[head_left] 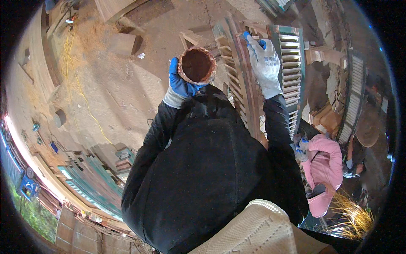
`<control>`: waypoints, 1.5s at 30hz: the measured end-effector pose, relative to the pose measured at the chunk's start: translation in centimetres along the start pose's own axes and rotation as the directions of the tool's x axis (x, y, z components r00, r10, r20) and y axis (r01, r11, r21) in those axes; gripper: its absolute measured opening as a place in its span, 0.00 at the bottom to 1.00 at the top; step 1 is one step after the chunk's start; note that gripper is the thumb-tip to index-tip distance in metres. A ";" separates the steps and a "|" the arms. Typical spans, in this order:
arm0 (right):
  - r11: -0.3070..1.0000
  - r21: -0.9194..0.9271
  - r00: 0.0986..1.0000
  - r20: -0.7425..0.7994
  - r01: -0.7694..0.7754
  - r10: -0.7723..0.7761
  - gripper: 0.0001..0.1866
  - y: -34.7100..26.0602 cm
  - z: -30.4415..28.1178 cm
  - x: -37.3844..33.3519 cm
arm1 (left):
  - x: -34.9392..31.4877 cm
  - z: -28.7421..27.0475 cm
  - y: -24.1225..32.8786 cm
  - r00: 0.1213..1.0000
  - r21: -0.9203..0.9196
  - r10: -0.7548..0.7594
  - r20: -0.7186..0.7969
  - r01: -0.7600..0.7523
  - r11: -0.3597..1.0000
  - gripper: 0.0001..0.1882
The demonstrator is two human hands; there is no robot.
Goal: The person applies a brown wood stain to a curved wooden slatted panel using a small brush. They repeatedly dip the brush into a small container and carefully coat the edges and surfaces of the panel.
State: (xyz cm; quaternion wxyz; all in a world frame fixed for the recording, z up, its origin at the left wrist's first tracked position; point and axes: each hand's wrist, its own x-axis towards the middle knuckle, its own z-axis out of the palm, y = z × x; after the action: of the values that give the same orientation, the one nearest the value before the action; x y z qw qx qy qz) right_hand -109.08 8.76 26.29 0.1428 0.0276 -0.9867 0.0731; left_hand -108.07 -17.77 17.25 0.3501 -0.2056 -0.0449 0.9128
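Note:
My left hand (182, 86), in a white glove with blue palm and fingers, grips a round pot (197, 65) from its side and underneath. Its rim is crusted reddish brown, and the inside is dark brown. To the right, my right hand (263, 55), gloved the same way, reaches over a louvred wooden shutter (232, 63) with brown, worn edges. The fingers of that hand are bent together at the shutter's edge; whatever they hold is hidden. Close beside it lies a second shutter (290, 67) with a green frame and pale slats.
A person in pink (323, 169) works at the lower right. Another shutter (353, 93) stands farther right. Wooden blocks (125, 44) and a yellow cord (78, 80) lie on the dusty ground. Stacked green shutters (91, 182) are at the lower left.

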 end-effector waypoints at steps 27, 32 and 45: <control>0.977 -0.183 0.915 0.363 -0.114 0.175 0.19 -1.8 -1.5 0.6 | 0.2 -0.7 0.6 0.987 -0.008 -0.065 0.146 0.067 0.998 0.40; 0.991 -0.133 0.976 0.207 -0.033 0.061 0.20 -0.2 -0.7 1.7 | 0.1 -1.2 0.4 0.991 -0.162 -0.094 0.097 0.109 0.981 0.42; 0.979 -0.200 0.937 0.335 -0.035 0.102 0.21 -1.2 -0.7 1.4 | 0.1 -0.6 0.6 0.990 -0.085 -0.061 0.126 0.072 0.994 0.42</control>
State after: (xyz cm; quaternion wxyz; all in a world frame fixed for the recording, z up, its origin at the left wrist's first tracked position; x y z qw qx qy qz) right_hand -110.09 7.66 27.54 -0.0323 -0.0084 -0.9992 -0.0230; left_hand -108.26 -18.18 16.56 0.3673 -0.1628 -0.1140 0.9086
